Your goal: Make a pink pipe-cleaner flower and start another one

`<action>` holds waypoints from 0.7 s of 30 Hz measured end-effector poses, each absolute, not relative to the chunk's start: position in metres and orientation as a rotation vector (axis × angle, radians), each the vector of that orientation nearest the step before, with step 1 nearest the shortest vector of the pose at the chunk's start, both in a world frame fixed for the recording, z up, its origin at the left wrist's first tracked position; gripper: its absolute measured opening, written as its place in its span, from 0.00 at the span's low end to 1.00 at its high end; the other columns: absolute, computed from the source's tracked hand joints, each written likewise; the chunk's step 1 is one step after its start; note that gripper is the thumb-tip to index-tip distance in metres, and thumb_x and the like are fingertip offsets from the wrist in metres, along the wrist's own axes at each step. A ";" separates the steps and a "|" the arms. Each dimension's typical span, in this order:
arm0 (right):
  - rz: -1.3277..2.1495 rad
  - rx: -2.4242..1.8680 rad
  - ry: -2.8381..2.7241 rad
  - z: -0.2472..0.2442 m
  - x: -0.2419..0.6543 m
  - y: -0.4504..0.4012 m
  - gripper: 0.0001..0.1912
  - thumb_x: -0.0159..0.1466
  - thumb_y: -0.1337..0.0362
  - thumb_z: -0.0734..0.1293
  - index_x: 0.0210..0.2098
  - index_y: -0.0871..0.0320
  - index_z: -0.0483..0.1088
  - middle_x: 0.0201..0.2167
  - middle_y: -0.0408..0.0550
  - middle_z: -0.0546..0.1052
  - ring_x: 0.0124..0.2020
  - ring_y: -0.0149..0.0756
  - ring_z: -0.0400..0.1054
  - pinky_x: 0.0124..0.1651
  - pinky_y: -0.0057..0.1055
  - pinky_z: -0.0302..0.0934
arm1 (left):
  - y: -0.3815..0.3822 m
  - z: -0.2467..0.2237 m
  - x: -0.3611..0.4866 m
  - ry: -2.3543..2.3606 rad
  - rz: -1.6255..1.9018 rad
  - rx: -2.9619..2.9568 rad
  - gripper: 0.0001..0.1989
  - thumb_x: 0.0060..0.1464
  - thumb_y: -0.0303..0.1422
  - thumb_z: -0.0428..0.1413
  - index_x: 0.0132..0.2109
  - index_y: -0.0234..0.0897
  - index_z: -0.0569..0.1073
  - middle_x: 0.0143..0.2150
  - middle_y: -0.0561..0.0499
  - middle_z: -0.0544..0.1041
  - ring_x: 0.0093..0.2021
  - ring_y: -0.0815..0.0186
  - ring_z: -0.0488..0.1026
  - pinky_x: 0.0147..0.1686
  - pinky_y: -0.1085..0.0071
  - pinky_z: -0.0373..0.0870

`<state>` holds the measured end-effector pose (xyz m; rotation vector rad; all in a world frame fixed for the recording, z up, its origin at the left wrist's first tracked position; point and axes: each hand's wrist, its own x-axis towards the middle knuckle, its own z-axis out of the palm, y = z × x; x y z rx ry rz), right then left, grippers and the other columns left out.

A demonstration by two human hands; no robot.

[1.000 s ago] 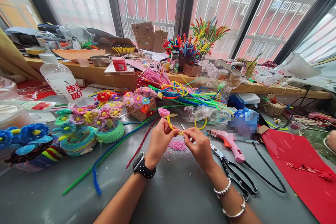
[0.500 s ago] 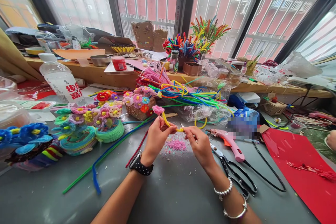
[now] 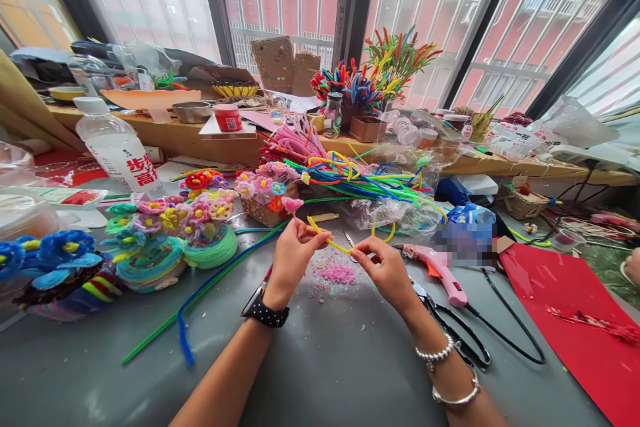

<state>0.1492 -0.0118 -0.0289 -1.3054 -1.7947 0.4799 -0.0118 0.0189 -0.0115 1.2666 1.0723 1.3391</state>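
A short yellow pipe cleaner (image 3: 334, 242) stretches between my two hands above the grey table. My left hand (image 3: 295, 253), with a black dotted watch strap at its wrist, is closed on its left part, and a pink fuzzy flower (image 3: 292, 205) rises from the same fingers. The flower's stem is mostly hidden by the hand. My right hand (image 3: 383, 267) pinches the right end of the yellow pipe cleaner. Below and between the hands lies a small heap of pink bits (image 3: 336, 273).
Black-handled scissors (image 3: 457, 330) and a pink glue gun (image 3: 440, 273) lie right of my right hand. Fuzzy flower baskets (image 3: 210, 248) and a water bottle (image 3: 117, 150) stand left. Loose pipe cleaners (image 3: 360, 177) lie behind. Another person's hand (image 3: 633, 267) shows at the right edge.
The pink flower has moved down and left and now tilts differently. The yellow pipe cleaner's left end, earlier bent up by the flower, now points up-left apart from it. My right hand has shifted slightly.
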 end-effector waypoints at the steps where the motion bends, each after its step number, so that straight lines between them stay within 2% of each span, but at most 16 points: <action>1: 0.412 -1.334 -1.832 -0.030 0.151 -0.011 0.09 0.59 0.63 0.59 0.26 0.59 0.67 0.26 0.45 0.69 0.28 0.30 0.63 0.28 0.24 0.57 | 0.020 -0.012 -0.014 1.117 1.372 1.317 0.18 0.41 0.33 0.57 0.25 0.39 0.51 0.29 0.51 0.74 0.30 0.65 0.73 0.29 0.69 0.70; 4: 0.164 -1.419 -1.958 -0.034 0.154 -0.010 0.07 0.60 0.65 0.59 0.27 0.58 0.67 0.26 0.45 0.69 0.29 0.33 0.63 0.32 0.27 0.56 | 0.020 -0.014 -0.016 1.319 1.490 1.626 0.11 0.45 0.33 0.54 0.28 0.38 0.55 0.33 0.48 0.73 0.34 0.64 0.73 0.34 0.67 0.69; 7: 0.048 -1.423 -2.039 -0.036 0.152 -0.010 0.07 0.60 0.66 0.58 0.29 0.58 0.67 0.26 0.45 0.69 0.30 0.33 0.63 0.32 0.27 0.56 | 0.017 -0.015 -0.015 1.484 1.469 2.026 0.05 0.47 0.31 0.51 0.29 0.38 0.60 0.31 0.48 0.73 0.34 0.63 0.72 0.38 0.66 0.67; 9: 0.026 -1.414 -2.039 -0.037 0.150 -0.011 0.08 0.61 0.65 0.58 0.29 0.58 0.66 0.26 0.45 0.68 0.30 0.33 0.63 0.33 0.27 0.55 | 0.015 -0.016 -0.013 1.431 1.397 2.266 0.02 0.48 0.30 0.50 0.30 0.38 0.63 0.31 0.50 0.73 0.35 0.64 0.71 0.43 0.65 0.64; 13: 0.035 -1.404 -1.995 -0.036 0.149 -0.013 0.08 0.61 0.66 0.58 0.30 0.58 0.66 0.27 0.45 0.68 0.31 0.33 0.63 0.34 0.27 0.56 | 0.015 -0.018 -0.010 1.283 1.179 2.551 0.04 0.50 0.30 0.48 0.28 0.39 0.64 0.27 0.53 0.72 0.31 0.67 0.70 0.52 0.62 0.53; 17: 0.072 -1.364 -1.938 -0.037 0.149 -0.013 0.08 0.61 0.65 0.58 0.31 0.58 0.67 0.29 0.46 0.69 0.32 0.34 0.63 0.35 0.28 0.56 | 0.015 -0.022 -0.009 1.353 1.003 2.572 0.06 0.49 0.32 0.49 0.26 0.39 0.63 0.22 0.56 0.71 0.25 0.67 0.68 0.53 0.56 0.48; 21: 0.092 -1.326 -1.902 -0.037 0.149 -0.011 0.08 0.61 0.65 0.58 0.30 0.57 0.67 0.30 0.46 0.71 0.33 0.34 0.63 0.36 0.29 0.57 | 0.016 -0.022 -0.010 1.395 0.997 2.515 0.06 0.48 0.31 0.51 0.25 0.39 0.61 0.24 0.56 0.74 0.26 0.67 0.70 0.54 0.54 0.42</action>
